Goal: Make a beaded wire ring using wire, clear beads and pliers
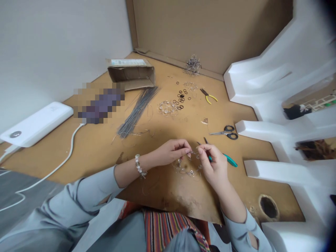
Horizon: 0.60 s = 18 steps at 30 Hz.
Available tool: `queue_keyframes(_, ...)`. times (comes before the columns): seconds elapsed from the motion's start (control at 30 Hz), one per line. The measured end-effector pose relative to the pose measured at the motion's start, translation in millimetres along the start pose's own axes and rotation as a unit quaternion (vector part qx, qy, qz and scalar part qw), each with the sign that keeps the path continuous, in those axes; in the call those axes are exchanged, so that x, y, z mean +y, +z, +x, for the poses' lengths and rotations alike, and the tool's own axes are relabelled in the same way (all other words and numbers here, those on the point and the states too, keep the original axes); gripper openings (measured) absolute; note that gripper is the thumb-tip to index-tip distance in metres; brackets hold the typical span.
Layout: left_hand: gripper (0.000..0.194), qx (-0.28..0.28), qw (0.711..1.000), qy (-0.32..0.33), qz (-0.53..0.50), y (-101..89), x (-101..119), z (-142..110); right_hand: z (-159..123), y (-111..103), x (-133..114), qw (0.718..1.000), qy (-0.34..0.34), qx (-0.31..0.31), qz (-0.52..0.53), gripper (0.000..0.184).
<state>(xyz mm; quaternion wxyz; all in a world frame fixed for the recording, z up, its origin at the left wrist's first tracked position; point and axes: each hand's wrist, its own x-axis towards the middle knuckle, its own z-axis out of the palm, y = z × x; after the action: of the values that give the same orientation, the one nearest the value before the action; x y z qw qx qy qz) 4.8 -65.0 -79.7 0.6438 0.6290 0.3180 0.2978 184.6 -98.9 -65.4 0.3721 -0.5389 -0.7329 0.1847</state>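
Observation:
A thin wire ring with clear beads (pixel 191 172) hangs between my hands, low over the front of the table. My left hand (pixel 174 152) pinches its upper left part between thumb and fingers. Opposite, the thumb and forefinger of my right hand (pixel 215 167) are closed on its upper right part. Pliers with teal handles (pixel 231 160) cross behind my right fingers, their jaws apart and pointing away from me. Whether my palm grips them is partly hidden. Fine wire ends stick out around the ring.
Farther back lie a similar beaded wire ring (pixel 168 107), black rings (pixel 181 98), yellow-handled pliers (pixel 208 96), scissors (pixel 225 133) and a bundle of grey wires (pixel 136 113). An open cardboard box (pixel 132 75) stands behind. A white power bank (pixel 36 124) lies left; white foam (pixel 267 171) edges the right.

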Motion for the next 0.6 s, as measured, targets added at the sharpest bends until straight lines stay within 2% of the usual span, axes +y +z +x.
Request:
queue_keyframes(0.17, 0.019, 0.024, 0.999, 0.002, -0.049, 3.3, -5.4, 2.0, 1.8, -0.1, -1.4, 1.000, -0.009, -0.003, 0.000, 0.014)
queue_keyframes(0.33, 0.016, 0.024, 0.999, 0.044, 0.014, 3.5, -3.7, 0.7, 2.7, 1.9, -1.5, 0.999, 0.016, -0.005, 0.035, 0.017)
queue_keyframes(0.47, 0.016, 0.033, 0.998, 0.036, 0.032, 1.8, 0.0, -1.1, 2.5, 3.3, 1.3, 0.995, 0.056, 0.000, 0.083, 0.017)
queue_keyframes(0.6, 0.019, 0.022, 1.000, 0.015, -0.002, -0.5, -0.8, -1.1, 2.7, 2.3, 1.7, 0.990, 0.082, -0.007, 0.117, 0.017)
